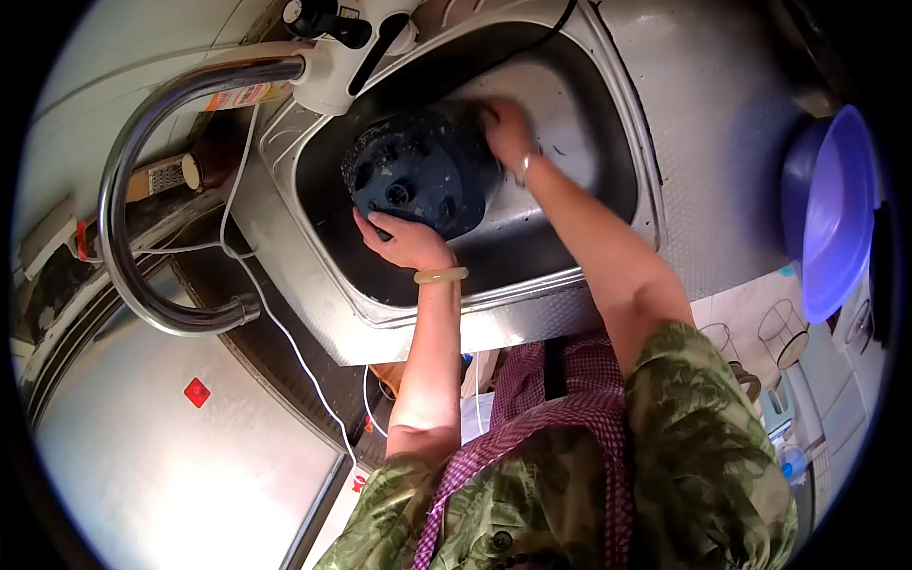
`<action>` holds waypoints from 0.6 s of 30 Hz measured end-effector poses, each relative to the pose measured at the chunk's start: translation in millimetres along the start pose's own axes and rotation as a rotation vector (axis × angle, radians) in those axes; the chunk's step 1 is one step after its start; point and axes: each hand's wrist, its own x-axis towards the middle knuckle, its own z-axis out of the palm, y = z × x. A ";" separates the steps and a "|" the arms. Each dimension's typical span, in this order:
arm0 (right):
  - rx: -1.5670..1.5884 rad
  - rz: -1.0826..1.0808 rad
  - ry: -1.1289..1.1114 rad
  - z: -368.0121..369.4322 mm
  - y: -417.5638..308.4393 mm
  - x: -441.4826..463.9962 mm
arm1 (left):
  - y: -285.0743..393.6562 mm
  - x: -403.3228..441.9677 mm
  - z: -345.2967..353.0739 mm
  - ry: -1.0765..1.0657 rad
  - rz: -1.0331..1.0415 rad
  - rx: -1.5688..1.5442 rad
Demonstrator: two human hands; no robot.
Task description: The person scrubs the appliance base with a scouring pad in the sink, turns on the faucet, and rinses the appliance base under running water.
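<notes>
In the steel sink (pixel 560 214) lies a bulky dark blue object (pixel 432 185), rounded, with a round socket-like hole and pale specks on the face turned up. Its exact kind does not show. My left hand (pixel 407 243), a pale bangle at its wrist, grips the near left edge with thumb and fingers. At the far right side of the object is my right hand (pixel 508 133), wearing a silvery band. Motion blurs its fingers, and whether they hold anything cannot be made out.
A curved chrome faucet (pixel 119 180) swings out left of the sink. White cords (pixel 285 332) run along the left counter edge. A purple basin (pixel 836 218) stands at the right. A metal-topped surface (pixel 180 465) with a red sticker fills the lower left.
</notes>
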 end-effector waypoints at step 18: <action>0.064 -0.223 0.174 -19.3 -77.8 -66.7 | 15.0 -4.5 0.8 0.024 -0.030 0.056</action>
